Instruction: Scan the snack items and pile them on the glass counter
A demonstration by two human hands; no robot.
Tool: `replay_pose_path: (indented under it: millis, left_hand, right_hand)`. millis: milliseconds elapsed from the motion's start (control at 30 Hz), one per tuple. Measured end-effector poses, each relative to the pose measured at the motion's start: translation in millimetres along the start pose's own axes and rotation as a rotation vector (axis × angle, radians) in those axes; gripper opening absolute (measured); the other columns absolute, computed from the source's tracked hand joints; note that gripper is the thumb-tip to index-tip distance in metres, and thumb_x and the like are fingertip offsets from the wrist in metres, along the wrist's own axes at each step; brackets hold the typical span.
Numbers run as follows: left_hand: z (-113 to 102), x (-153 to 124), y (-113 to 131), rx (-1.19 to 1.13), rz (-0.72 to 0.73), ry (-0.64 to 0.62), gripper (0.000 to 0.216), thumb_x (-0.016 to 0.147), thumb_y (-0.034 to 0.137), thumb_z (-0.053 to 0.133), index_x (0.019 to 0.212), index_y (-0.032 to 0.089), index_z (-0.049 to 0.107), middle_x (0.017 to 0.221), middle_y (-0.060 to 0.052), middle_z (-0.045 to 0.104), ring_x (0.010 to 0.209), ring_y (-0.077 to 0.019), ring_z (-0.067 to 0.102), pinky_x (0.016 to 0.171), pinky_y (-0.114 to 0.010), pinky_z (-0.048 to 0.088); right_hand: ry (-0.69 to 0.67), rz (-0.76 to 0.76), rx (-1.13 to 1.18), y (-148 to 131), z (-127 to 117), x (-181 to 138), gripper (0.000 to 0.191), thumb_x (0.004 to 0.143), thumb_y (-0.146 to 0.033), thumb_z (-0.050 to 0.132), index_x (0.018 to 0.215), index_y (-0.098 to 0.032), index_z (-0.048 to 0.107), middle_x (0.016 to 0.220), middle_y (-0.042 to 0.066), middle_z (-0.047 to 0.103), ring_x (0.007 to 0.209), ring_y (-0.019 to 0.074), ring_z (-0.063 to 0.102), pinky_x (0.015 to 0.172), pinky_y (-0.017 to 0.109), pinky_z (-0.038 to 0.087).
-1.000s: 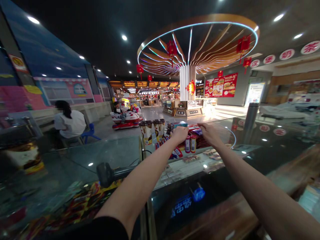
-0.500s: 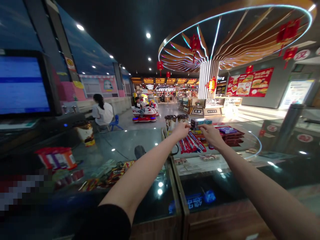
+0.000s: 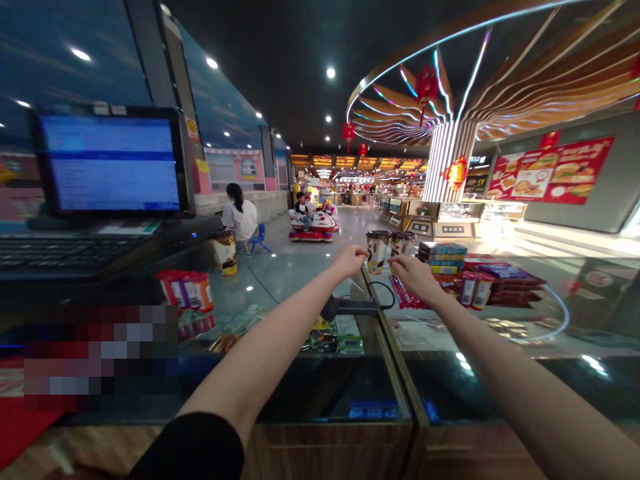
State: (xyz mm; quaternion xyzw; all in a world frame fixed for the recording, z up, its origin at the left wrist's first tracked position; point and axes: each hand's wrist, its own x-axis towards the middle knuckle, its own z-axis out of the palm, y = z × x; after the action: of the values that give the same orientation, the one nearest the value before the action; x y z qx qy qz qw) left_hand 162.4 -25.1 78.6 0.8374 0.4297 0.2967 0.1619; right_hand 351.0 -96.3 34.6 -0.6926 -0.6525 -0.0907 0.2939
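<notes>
Both my arms reach out over the glass counter (image 3: 280, 280). My left hand (image 3: 350, 259) is curled closed against the left side of a brown-lidded drink cup (image 3: 378, 251). My right hand (image 3: 413, 275) has its fingers pinched together just right of that cup, above a fan of red wrapped bars (image 3: 403, 297); what it holds, if anything, is hidden. A second matching cup (image 3: 403, 243) stands directly behind.
A monitor (image 3: 110, 163) and keyboard (image 3: 60, 250) stand at left, with red canisters (image 3: 187, 293) before them. A handheld scanner (image 3: 350, 307) lies below my hands. Stacked boxes (image 3: 443, 257), small cans (image 3: 475, 290) and dark packets (image 3: 505, 277) sit right. A seated person (image 3: 239, 217) is beyond.
My view has swung left, bringing the monitor and keyboard into sight. Both hands have shifted left from the stacked boxes to the drink cups.
</notes>
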Motion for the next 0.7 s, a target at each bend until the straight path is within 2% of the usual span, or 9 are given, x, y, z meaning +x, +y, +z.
replay_pose_path:
  millis: [167, 367, 700]
  left_hand:
    - [-25.3, -21.5, -30.3, 0.009, -0.066, 0.048, 0.031, 0.088, 0.021, 0.054, 0.11, 0.018, 0.075, 0.111, -0.006, 0.075, 0.103, -0.0206, 0.067, 0.092, -0.029, 0.049]
    - [-41.3, -43.5, -67.3, -0.063, -0.137, 0.146, 0.029, 0.09, 0.025, 0.054, 0.108, 0.019, 0.076, 0.11, -0.005, 0.075, 0.103, -0.0195, 0.067, 0.092, -0.028, 0.049]
    - [-72.8, -77.1, -111.0, -0.055, -0.223, 0.227, 0.029, 0.09, 0.022, 0.051, 0.105, 0.018, 0.076, 0.109, -0.005, 0.076, 0.102, -0.0186, 0.067, 0.092, -0.026, 0.048]
  right_hand:
    - [-0.034, -0.068, 0.041, -27.9, 15.5, 1.0, 0.035, 0.098, -0.033, 0.042, 0.116, -0.025, 0.07, 0.112, 0.005, 0.074, 0.107, 0.0236, 0.066, 0.09, 0.034, 0.046]
    - [-0.058, -0.139, 0.043, -59.8, 33.2, -1.5, 0.034, 0.097, -0.032, 0.043, 0.115, -0.026, 0.072, 0.11, 0.006, 0.075, 0.106, 0.0252, 0.067, 0.09, 0.035, 0.047]
    - [-0.13, -0.195, 0.089, -78.8, 62.4, 0.4, 0.034, 0.097, -0.031, 0.043, 0.117, -0.025, 0.07, 0.112, 0.006, 0.074, 0.107, 0.0247, 0.066, 0.09, 0.036, 0.048]
